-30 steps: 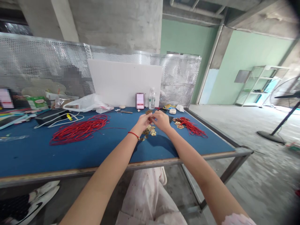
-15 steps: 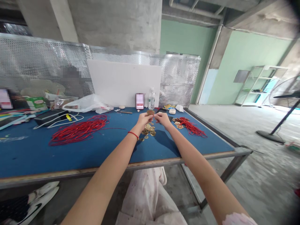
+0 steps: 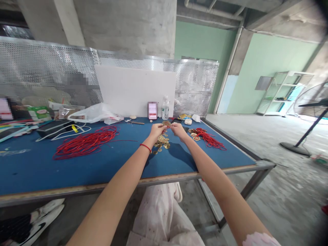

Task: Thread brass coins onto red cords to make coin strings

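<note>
My left hand (image 3: pixel 156 132) is closed in a pinch on a round brass-coloured coin (image 3: pixel 166 122), raised above the blue table. My right hand (image 3: pixel 179 131) is closed at the coin's right edge, where a bit of red cord shows at the fingertips. The fingers partly hide the cord and how it meets the coin. Below my hands lies a loose pile of similar coins (image 3: pixel 164 143) with holes in them. To the right, several coins lie beside a bunch of cut red cords (image 3: pixel 211 140). A large tangle of red cord (image 3: pixel 87 142) rests on the left.
A phone (image 3: pixel 152 111) and a water bottle (image 3: pixel 165 108) stand behind my hands, before a white board (image 3: pixel 135 89). A white case (image 3: pixel 188 121) sits at the back right. Plastic bags (image 3: pixel 99 112) and a black box with a white cable (image 3: pixel 55 129) occupy the back left.
The coin has shifted slightly right and now spans the gap between my hands. My right fingertips have moved a little to the right. The pile and cords lie as before.
</note>
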`<act>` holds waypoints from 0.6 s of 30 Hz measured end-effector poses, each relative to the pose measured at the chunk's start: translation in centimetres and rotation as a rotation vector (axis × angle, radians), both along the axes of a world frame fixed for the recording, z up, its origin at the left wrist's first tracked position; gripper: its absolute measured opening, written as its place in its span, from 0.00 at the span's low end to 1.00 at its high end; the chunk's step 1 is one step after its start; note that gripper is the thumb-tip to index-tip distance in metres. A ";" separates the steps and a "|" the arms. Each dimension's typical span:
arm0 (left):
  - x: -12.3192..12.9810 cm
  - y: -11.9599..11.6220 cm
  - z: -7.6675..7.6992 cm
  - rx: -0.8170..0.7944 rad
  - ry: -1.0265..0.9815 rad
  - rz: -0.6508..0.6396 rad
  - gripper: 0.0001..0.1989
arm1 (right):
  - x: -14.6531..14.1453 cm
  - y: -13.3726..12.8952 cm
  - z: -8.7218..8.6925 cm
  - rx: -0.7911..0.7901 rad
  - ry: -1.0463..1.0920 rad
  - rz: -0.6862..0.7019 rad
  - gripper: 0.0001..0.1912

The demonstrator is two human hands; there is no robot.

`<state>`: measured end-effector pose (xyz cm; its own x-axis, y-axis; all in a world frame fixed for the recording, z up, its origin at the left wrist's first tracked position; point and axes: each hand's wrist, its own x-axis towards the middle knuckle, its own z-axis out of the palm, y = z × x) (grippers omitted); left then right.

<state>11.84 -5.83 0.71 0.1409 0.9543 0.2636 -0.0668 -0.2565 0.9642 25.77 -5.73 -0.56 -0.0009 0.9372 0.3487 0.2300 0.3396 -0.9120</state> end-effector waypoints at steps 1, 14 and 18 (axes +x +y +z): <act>0.0 0.0 0.0 0.004 0.009 0.002 0.10 | 0.0 0.0 0.0 0.009 -0.014 -0.005 0.07; 0.4 0.2 -0.1 -0.003 -0.018 -0.018 0.12 | 0.4 0.8 -0.8 0.209 -0.062 -0.148 0.13; 0.5 0.7 -0.6 -0.157 -0.155 -0.145 0.08 | 0.3 1.0 -0.9 0.216 -0.026 -0.168 0.13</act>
